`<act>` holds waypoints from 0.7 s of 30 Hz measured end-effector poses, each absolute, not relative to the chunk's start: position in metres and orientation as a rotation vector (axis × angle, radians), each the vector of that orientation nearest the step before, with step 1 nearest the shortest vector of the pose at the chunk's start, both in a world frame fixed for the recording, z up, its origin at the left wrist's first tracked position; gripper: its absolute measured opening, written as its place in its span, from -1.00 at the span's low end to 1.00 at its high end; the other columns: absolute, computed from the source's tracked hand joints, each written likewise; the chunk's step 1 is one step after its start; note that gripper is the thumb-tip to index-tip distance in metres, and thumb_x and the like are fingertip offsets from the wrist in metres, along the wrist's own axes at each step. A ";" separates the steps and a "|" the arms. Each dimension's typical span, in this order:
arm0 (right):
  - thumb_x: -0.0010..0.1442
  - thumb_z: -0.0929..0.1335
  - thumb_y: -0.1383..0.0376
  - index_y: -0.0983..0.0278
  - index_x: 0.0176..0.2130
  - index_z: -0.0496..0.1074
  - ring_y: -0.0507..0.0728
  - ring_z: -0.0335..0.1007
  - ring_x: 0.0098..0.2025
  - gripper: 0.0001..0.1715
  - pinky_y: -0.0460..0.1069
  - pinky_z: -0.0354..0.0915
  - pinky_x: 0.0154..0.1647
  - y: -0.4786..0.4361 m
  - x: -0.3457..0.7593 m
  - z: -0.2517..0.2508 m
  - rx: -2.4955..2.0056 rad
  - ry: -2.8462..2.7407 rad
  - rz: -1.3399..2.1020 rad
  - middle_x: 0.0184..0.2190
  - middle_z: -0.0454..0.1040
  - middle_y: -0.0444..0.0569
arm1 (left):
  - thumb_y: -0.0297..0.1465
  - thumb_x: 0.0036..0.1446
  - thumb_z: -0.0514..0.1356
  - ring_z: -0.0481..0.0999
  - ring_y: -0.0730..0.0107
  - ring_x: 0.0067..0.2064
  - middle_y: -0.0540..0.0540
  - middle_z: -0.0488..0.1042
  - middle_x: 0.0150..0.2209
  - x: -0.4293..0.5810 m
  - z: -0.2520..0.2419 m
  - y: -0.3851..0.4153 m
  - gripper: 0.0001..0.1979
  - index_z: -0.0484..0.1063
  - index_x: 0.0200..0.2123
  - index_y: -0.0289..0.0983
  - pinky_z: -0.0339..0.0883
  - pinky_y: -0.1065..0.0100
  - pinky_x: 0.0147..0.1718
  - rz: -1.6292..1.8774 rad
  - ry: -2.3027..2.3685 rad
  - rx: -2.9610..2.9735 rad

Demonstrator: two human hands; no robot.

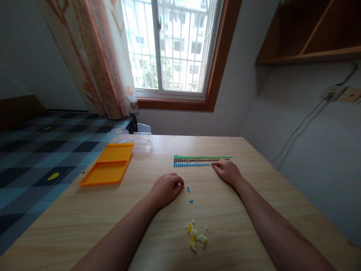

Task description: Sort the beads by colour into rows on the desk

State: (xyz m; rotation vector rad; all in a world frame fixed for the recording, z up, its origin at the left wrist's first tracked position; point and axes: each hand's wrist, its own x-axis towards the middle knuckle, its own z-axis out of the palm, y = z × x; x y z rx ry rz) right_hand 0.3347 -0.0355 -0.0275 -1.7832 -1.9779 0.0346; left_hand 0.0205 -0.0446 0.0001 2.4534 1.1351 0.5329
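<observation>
Three long rows of tiny plastic pieces lie on the wooden table: a green row [194, 157] at the back, a dark brown row [194, 160] in the middle and a blue row [191, 165] in front. My right hand [228, 171] rests at the right end of the blue row, its fingertips pinched together; whatever they hold is too small to see. To the left, my left hand [167, 190] rests with fingers curled and thumb near the index finger. Just beside it are loose blue pieces [191, 201]. I cannot make out anything in its fingers.
A pile of yellow and cream pieces [196, 237] lies close to me on the table [231, 226]. An open orange tray [103, 174] sits at the left, with clear plastic boxes [142, 142] behind it. A checked bed [50, 150] adjoins the table's left side.
</observation>
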 end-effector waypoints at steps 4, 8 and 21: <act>0.25 0.31 0.19 0.13 -0.12 0.63 0.19 0.52 -0.09 -0.68 0.01 0.36 -0.13 -0.036 0.327 -0.028 -1.832 -1.898 0.104 -0.12 0.62 -0.05 | -0.46 0.10 0.19 0.45 0.38 -0.33 -0.03 0.50 -0.36 0.020 0.000 -0.045 -0.87 0.57 -0.36 -0.21 0.26 0.39 -0.32 0.544 1.128 2.455; 0.24 0.32 0.20 0.13 -0.10 0.62 0.20 0.54 -0.07 -0.68 0.03 0.38 -0.08 -0.037 0.322 -0.031 -1.857 -1.811 0.149 -0.13 0.63 -0.04 | -0.46 0.10 0.20 0.45 0.38 -0.34 -0.02 0.50 -0.36 0.020 -0.001 -0.044 -0.87 0.57 -0.35 -0.21 0.26 0.39 -0.33 0.539 1.130 2.452; 0.24 0.31 0.20 0.17 -0.12 0.63 0.21 0.55 -0.07 -0.67 0.04 0.39 -0.04 -0.038 0.319 -0.032 -1.848 -1.782 0.146 -0.14 0.63 -0.01 | -0.48 0.10 0.19 0.46 0.38 -0.32 -0.03 0.51 -0.35 0.020 -0.002 -0.045 -0.85 0.57 -0.35 -0.21 0.25 0.40 -0.33 0.542 1.114 2.466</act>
